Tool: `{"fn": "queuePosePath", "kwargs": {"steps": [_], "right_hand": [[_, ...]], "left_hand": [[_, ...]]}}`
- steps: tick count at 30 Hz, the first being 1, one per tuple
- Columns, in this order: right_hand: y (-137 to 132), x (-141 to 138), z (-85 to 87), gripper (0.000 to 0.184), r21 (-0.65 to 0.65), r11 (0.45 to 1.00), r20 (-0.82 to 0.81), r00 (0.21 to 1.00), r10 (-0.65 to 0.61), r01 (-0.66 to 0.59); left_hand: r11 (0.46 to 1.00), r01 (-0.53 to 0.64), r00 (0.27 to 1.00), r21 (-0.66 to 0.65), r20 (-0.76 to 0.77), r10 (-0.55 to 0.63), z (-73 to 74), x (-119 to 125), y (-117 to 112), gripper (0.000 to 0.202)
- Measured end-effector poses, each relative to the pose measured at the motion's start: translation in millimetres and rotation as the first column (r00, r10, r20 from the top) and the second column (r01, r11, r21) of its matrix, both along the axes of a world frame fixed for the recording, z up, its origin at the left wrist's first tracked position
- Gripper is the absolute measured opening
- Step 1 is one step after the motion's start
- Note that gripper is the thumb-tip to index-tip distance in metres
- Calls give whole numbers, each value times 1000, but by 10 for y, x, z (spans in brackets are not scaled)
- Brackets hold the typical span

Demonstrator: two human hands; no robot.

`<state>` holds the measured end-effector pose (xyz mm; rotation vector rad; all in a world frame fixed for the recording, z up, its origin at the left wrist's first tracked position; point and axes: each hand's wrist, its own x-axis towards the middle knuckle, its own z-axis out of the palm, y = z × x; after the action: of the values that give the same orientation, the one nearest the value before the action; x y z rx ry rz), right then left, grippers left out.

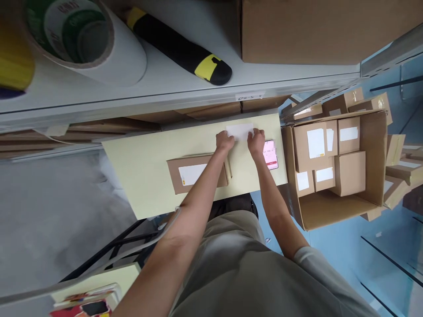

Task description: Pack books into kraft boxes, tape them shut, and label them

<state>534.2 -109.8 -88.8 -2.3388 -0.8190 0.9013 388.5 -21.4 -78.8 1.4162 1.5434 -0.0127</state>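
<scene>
1. Closest to your camera, a tape roll [128, 61] and a black-and-yellow cutter [175, 42] lay on the shelf [165, 72], both out of your grip.
2. Your left hand [225, 141] pinched the left end of a white slip [240, 130], its fingers drawn narrow; your right hand [257, 141] pinched the right end the same way. Whether the slip lay flat or was slightly lifted, I could not tell.
3. That slip was over the far part of the cream surface [132, 171], apart from any box, so its handling seemed unfinished.
4. Beneath your left forearm, 1 small box [175, 180] rested on the surface with a white label [191, 175] on its top; labelling there looked done. It was outside the carton [375, 163], and neither hand held it.
5. Inside the carton, to your right, at least 5 boxes showed white labels, and 1 plain box [350, 174] showed none on its visible face. Bare carton bottom showed along the near side, so the filling looked partial.
6. Just beside your right hand, a phone [271, 155] lay on the surface, its screen lit.
</scene>
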Motion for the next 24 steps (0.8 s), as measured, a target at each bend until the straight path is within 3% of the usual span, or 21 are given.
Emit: {"fn": "queuePosePath", "kwargs": {"steps": [3, 9, 12, 15, 19, 24], "right_hand": [[-14, -9, 6, 39, 44, 998, 11, 999, -50, 50], [18, -35, 102, 31, 25, 996, 4, 996, -90, 90], [24, -36, 212, 27, 38, 996, -4, 997, -82, 83], [8, -131, 385, 34, 49, 997, 42, 997, -59, 57], [-39, -484, 632, 45, 132, 989, 88, 994, 61, -72], [-68, -921, 677, 43, 195, 926, 217, 935, 281, -324]], "left_hand": [[998, -47, 996, -38, -74, 44, 39, 5, -10, 20], [973, -229, 971, -15, -74, 227, 111, 32, -3, 33], [975, -221, 972, -5, -89, 220, 164, 12, 24, 36], [975, -200, 972, 97, -106, 210, 290, -20, 44, 36], [949, -259, 965, 179, 77, 249, 535, -144, 59, 44], [915, -401, 895, 50, 232, 380, 760, -457, 92, 37]]}}
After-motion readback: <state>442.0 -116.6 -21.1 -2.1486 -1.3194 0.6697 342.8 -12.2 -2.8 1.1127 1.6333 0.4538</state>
